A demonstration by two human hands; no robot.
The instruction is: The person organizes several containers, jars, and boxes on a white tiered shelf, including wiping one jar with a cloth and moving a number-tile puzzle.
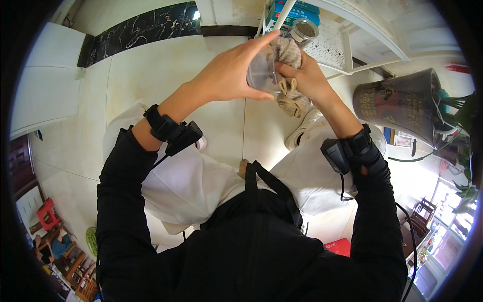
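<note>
My left hand is wrapped around a clear plastic container, thumb and fingers on opposite sides. A beige-grey cloth is gripped in my right hand and pressed against the container's right side. The cloth's lower end hangs bunched below the fingers. Behind the cloth a clear jar with dark contents stands on a white perforated shelf. Blue-green boxes bearing writing are beside the jar.
The white metal rack frame rises just beyond my hands. To the right lies a dark planter with leafy stems. A watermelon, a red stool and a seated person appear far left. Behind me sits a red box.
</note>
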